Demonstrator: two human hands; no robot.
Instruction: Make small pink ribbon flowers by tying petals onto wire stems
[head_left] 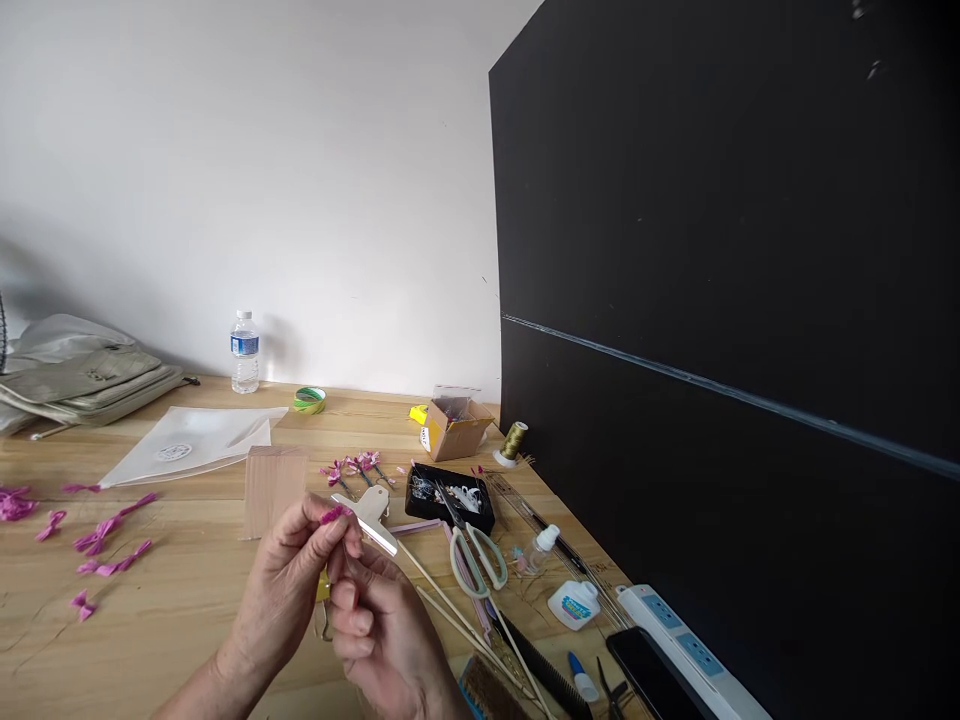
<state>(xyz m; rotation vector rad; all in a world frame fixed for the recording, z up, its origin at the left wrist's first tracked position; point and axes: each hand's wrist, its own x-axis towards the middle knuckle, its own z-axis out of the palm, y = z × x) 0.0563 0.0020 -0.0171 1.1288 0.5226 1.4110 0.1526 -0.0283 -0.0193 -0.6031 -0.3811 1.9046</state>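
My left hand (281, 565) is closed in a pinch on a small magenta fibre tuft (334, 514), which shows between thumb and forefinger. Just to its right, almost touching it, my right hand (394, 625) has its fingers pinched together and curled; anything between them is too thin to make out. Behind the hands lie a wide metal clip (371, 512) and a pale wooden block (274, 490). A yellow binder clip (322, 592) is partly hidden by my fingers. Several pink fibre bows (97, 538) lie on the table at the left.
Scissors (476, 560) rest against a black tray (450, 490). At the right are a glue bottle (574, 604), a comb (544, 665), a brush (487, 690), a phone (656, 672) and a power strip (690, 650). A water bottle (244, 352) stands by the wall; a black panel (712, 250) rises at right.
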